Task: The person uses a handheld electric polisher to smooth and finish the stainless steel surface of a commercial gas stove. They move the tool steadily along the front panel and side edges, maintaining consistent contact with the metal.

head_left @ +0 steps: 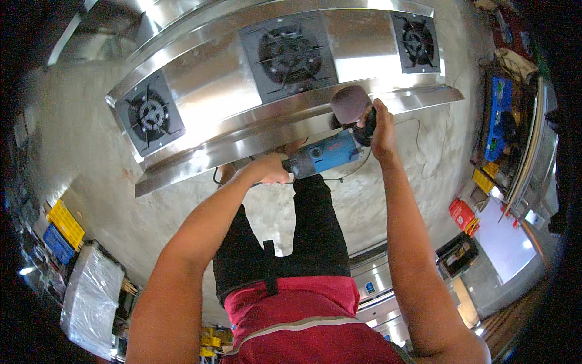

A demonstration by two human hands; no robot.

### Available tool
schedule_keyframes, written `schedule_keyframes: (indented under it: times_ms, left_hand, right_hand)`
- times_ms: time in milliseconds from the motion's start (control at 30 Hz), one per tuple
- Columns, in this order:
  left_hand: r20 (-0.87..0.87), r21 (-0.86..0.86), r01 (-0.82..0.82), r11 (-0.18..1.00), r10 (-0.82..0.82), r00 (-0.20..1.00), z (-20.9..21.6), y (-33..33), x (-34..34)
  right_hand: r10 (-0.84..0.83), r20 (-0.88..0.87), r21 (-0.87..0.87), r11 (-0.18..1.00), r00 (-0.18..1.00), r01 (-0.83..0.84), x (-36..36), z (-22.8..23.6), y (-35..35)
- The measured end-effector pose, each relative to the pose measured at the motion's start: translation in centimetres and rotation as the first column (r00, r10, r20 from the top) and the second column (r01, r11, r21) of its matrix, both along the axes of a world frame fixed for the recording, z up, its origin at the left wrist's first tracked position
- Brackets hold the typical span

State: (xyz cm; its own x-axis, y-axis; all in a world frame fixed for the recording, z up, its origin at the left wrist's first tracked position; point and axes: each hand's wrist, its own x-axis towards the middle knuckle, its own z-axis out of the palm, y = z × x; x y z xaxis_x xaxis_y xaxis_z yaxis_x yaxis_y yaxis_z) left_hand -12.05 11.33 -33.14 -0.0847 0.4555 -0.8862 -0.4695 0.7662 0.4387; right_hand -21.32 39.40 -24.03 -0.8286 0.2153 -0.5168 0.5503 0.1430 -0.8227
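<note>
A blue angle grinder [332, 153] is held level in front of my legs, close to the front of a stainless steel stove [212, 64]. My left hand [271, 168] wraps round its dark rear end. At the grinder's head, my right hand [382, 130] is closed on a black part there, with its thumb side raised. A round, brownish abrasive disc [350, 103] sits on that head and overlaps the stove's front steel ledge [291, 136] in the view. Whether the disc touches the steel I cannot tell. A dark cord [324, 179] runs below the tool.
Three black gas burners [291, 53] are set in the stove top. A thin cable lies on the concrete floor [418, 158] at the right. Yellow crates [65, 223] and a plastic-wrapped box [92, 297] stand left. A red container [462, 213] and a white-topped table [506, 242] stand right.
</note>
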Motion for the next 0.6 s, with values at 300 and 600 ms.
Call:
schedule_keyframes:
  times_ms: [300,600]
  left_hand:
    - [-0.009,-0.072,0.025,0.997,-0.026,1.0,0.4,-20.6,8.0]
    - [0.049,-0.134,-0.005,0.991,0.012,0.999,4.3,-28.8,9.0]
  right_hand:
    - [0.051,-0.019,-0.048,0.997,0.999,-0.052,7.9,-2.0,-19.9]
    - [0.053,0.066,-0.075,0.996,0.996,-0.048,10.6,-0.2,-28.2]
